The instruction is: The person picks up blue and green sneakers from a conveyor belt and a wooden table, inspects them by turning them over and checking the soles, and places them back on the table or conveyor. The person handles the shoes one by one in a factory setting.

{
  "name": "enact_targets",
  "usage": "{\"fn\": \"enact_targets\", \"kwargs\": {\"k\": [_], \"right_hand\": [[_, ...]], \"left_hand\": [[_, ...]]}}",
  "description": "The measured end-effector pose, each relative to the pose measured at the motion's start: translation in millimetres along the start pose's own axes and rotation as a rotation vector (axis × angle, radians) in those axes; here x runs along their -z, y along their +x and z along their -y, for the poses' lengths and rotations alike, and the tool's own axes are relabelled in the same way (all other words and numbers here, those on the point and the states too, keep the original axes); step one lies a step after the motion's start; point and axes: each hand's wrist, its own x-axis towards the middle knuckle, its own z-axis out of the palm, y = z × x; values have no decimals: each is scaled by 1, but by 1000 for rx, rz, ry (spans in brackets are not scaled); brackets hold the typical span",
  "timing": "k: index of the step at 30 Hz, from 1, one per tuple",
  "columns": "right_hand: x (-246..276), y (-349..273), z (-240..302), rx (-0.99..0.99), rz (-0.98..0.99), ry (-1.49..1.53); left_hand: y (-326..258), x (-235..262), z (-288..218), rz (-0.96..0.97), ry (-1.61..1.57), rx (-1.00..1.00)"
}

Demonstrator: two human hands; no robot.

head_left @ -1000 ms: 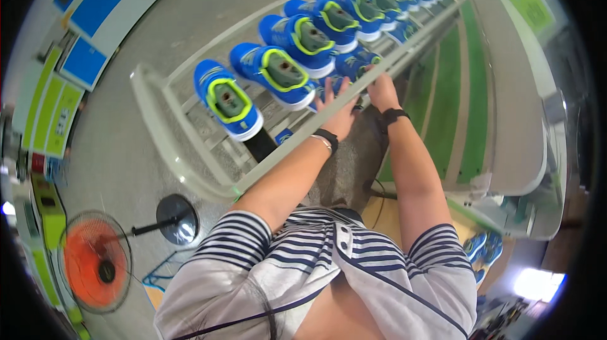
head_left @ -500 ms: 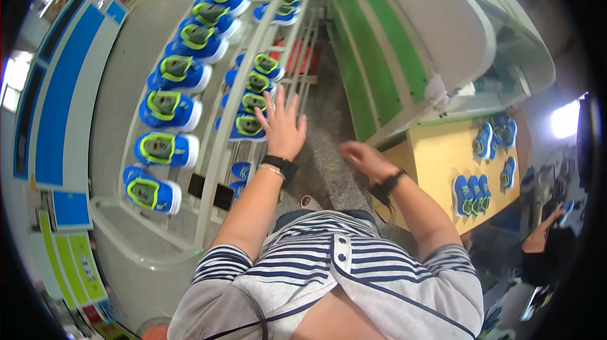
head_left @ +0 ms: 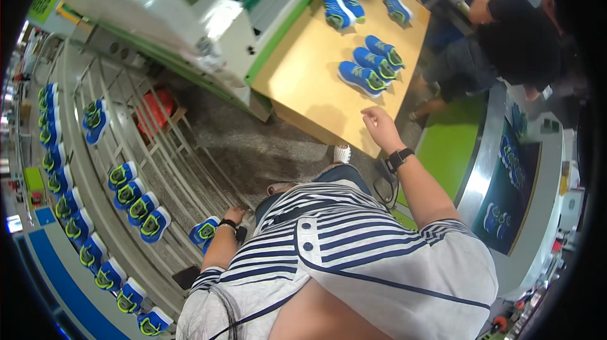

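My right hand [head_left: 380, 127] reaches over the wooden table [head_left: 303, 99], its fingers loosely bent and a little apart, with nothing in them. Just beyond it stand three blue sneakers [head_left: 360, 78] with lime-green linings and white soles, side by side and not touching the hand. My left hand [head_left: 236, 215] is low at my left side, by the rack's near edge. Beside its wrist is a blue sneaker [head_left: 205, 230], partly hidden by my forearm. The left fingers are small and dim, so I cannot make out their pose.
More blue sneakers [head_left: 338, 11] stand farther back on the table. A tubular rack [head_left: 183, 175] at the left carries rows of the same sneakers [head_left: 140, 209]. A green-and-white machine [head_left: 221, 36] adjoins the table. At the right are another person [head_left: 506, 49] and a curved metal-edged machine [head_left: 484, 175].
My view has swung right, toward the table. My right hand has moved over it. My left hand, earlier spread above the rack, is now down at my side.
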Motion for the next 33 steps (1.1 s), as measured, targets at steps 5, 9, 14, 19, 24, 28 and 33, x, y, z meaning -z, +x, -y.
{"fn": "enact_targets", "kwargs": {"k": [5, 9, 14, 19, 24, 28, 33], "right_hand": [[71, 108, -80, 110, -366, -137], [105, 187, -116, 104, -299, -108], [89, 210, -155, 84, 75, 237], [90, 211, -142, 133, 28, 145], [91, 212, -151, 106, 12, 189], [86, 210, -157, 117, -3, 273], [86, 204, -164, 119, 67, 406]], "left_hand": [[-9, 84, -52, -303, -682, 616], [29, 247, -152, -806, -756, 419], [156, 488, -262, -1099, -734, 58], [357, 613, -277, -914, -1006, 337], [377, 667, -302, -563, -1325, 492], [324, 633, -282, -1174, -363, 330], [211, 540, -263, -791, -602, 371]]}}
